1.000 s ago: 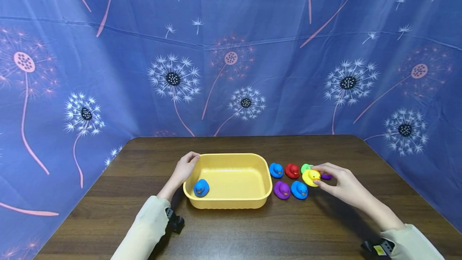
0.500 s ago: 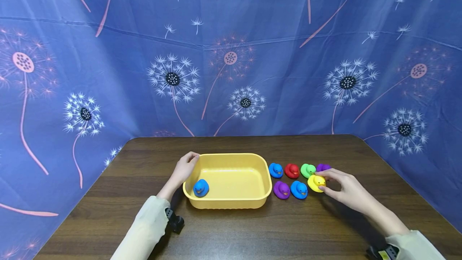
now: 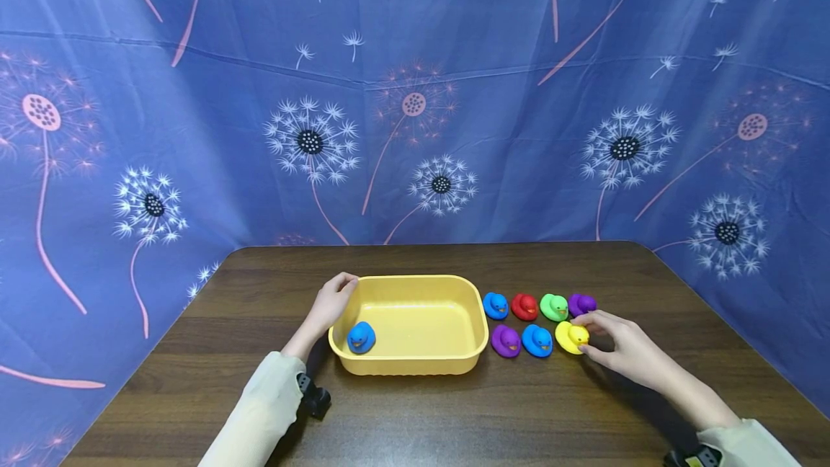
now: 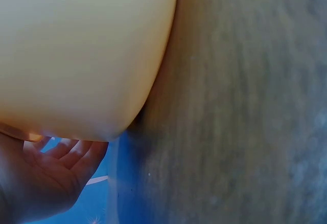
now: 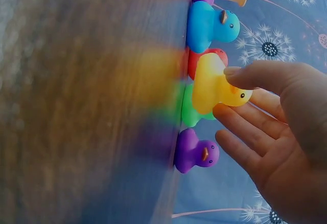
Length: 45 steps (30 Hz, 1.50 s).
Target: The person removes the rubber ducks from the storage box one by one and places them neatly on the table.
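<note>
My right hand (image 3: 625,344) pinches a yellow rubber duck (image 3: 570,337) between thumb and fingers, low over the table at the right end of the front row. In the right wrist view the yellow duck (image 5: 208,83) overlaps the red and green ones. My left hand (image 3: 331,301) holds the rim of a yellow plastic basin (image 3: 408,366) at its back left corner; in the left wrist view its fingers (image 4: 87,160) lie against the outer wall. One blue duck (image 3: 361,337) sits inside the basin, near the front left corner.
Behind the yellow duck stand a blue duck (image 3: 496,305), a red duck (image 3: 524,307), a green duck (image 3: 554,307) and a purple duck (image 3: 581,304). Left of it are another purple duck (image 3: 506,341) and blue duck (image 3: 537,341). A patterned blue cloth (image 3: 519,128) hangs behind the table.
My right hand has brought the yellow duck down and slightly right, off its overlap with the green and purple ducks. The left hand and basin have stayed put.
</note>
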{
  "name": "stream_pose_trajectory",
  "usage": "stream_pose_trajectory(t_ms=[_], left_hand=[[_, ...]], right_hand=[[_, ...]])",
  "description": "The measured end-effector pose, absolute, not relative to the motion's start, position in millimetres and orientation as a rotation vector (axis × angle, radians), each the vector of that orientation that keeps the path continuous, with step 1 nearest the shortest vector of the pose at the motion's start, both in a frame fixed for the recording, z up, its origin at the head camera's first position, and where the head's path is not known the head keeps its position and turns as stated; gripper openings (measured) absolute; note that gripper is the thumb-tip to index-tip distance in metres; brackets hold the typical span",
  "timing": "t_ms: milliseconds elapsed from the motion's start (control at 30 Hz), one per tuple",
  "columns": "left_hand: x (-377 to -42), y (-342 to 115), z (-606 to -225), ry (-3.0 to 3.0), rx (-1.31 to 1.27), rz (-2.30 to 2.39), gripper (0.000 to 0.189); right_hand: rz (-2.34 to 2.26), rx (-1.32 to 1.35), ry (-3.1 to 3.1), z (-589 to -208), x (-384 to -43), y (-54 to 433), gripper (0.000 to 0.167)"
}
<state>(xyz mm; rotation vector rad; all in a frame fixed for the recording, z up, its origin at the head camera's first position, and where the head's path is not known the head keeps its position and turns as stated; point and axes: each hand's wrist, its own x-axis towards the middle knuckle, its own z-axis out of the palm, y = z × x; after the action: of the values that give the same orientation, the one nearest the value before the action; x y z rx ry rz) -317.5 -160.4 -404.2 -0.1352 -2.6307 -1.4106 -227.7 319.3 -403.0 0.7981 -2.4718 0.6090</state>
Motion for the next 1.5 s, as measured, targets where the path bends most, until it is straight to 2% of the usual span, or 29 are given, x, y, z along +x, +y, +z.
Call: stream_pose_trajectory(t_ms=[433,967,1267,1500], left_hand=[[-315,-162,-406,-2.582,-0.217,-1.415,0.033],[-320,-160,-406,-2.630,-0.132,-1.418,0.028],[-320,-160,-404,-2.638,-0.138,-1.419,0.029],[-320,-160,-404,-2.646,-0.124,-1.414,0.029]], right_hand=[[0.641,0.833,-2.512,-408,-231,321,0.038],[0.642,0.803,-2.565,-407,-235,320,0.038],[0.613,0.808,-2.555,-403,-234,321,0.048],[0.524,0.819,-2.464,-395,-236,318,0.048]])
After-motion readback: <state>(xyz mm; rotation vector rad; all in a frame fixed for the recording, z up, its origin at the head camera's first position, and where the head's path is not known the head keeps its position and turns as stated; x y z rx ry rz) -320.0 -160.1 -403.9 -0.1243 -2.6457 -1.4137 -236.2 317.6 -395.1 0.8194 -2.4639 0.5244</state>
